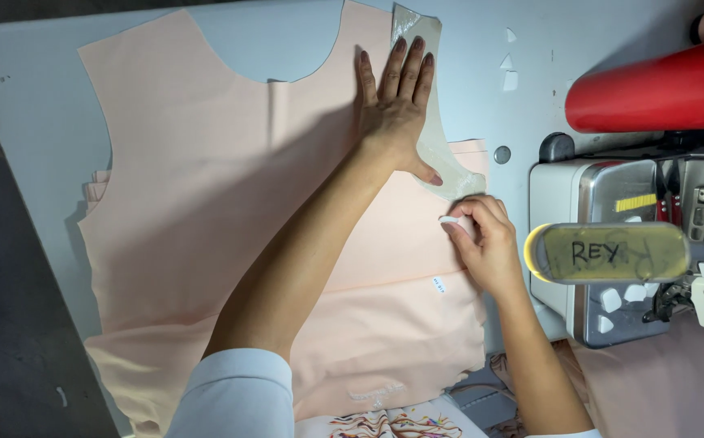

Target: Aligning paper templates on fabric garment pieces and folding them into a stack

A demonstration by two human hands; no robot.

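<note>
Two hands, entries near to far:
- right hand [485,243]: fingers pinched on a white chalk piece [451,221], tip at the pattern's lower edge.
- peach fabric panel [230,203]: under both hands; likely soft, light, prone to shifting; best pinned flat.
- left hand [396,105]: fingers spread flat, gripping nothing, pressing the clear curved pattern [441,158]; likely stiff, slippery.
- sewing machine [611,243]: right of my fingers.
</note>
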